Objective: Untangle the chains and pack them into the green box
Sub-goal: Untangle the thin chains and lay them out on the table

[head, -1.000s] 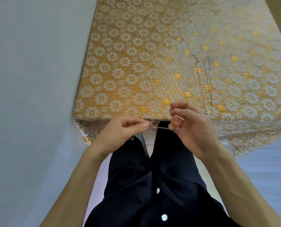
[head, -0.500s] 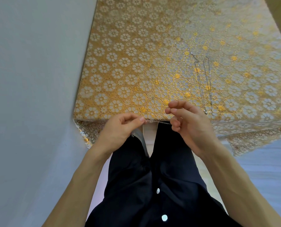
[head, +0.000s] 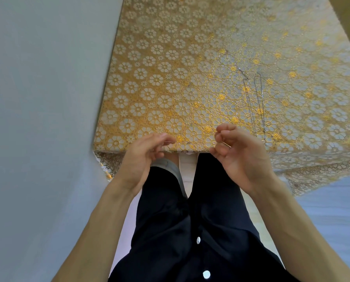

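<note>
Right hand [head: 243, 154] pinches a chain [head: 226, 144]; left hand [head: 143, 156] curled nearby, grip unclear.

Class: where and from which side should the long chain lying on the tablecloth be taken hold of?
Probably its near end, by the front edge of the table beside the right hand: pinch from above. The chain lies flat in two strands running away from the person, so that end is closest.

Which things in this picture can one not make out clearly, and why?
Head view:
1. Green box: outside the frame.
2. Held chain: only a glint at the right hand; too thin and blurred to trace to the left hand.
3. Chains on the table: too fine to judge tangles.
</note>
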Tool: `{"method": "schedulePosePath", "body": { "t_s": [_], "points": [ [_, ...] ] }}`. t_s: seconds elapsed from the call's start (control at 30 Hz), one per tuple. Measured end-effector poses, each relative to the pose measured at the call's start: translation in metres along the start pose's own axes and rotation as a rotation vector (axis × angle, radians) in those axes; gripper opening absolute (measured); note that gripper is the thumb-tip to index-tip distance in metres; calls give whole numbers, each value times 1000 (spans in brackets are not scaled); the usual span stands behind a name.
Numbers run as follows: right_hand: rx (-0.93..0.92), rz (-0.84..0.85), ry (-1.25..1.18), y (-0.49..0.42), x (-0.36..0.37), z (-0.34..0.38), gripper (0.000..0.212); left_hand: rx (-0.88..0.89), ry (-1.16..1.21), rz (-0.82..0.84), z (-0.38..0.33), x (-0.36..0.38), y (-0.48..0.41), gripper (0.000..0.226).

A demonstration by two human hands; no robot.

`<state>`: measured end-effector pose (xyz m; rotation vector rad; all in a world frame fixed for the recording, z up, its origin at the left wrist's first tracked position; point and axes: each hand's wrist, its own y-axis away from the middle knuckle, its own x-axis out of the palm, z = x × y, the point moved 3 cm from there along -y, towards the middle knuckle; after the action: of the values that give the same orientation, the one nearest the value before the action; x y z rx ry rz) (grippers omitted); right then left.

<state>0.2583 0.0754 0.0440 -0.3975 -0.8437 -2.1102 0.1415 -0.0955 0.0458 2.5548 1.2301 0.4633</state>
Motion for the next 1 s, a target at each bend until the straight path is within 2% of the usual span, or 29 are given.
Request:
{"method": "schedulePosePath", "body": {
  "t_s": [0.13, 0.2, 0.3, 0.43, 0.53, 0.73, 0.83, 1.0],
  "points": [
    [-8, -8, -70, -4, -2, 1, 13, -41, 373, 72, -3, -3, -6, 24],
    [-20, -2, -65, -6, -1, 1, 9, -71, 487, 56, -6, 0, -7, 18],
    [-23, -20, -41, -9, -1, 1, 8, -119, 569, 39, -7, 5, -10, 16],
    [-15, -42, 51, -16, -5, -2, 11, -177, 613, 73, -4, 7, -14, 31],
    [-17, -58, 128, -21, -5, -3, 13, -179, 534, 90, -1, 5, -19, 41],
    [-37, -95, 311, -35, -2, -4, 14, -136, 206, 106, 1, 1, -34, 36],
    [-36, -99, 380, -43, -1, -5, 15, -120, 80, 142, 0, 0, -40, 45],
    [-39, -111, 422, -54, 2, -2, 14, -84, 1, 173, -1, -1, -48, 58]
  ]
}}
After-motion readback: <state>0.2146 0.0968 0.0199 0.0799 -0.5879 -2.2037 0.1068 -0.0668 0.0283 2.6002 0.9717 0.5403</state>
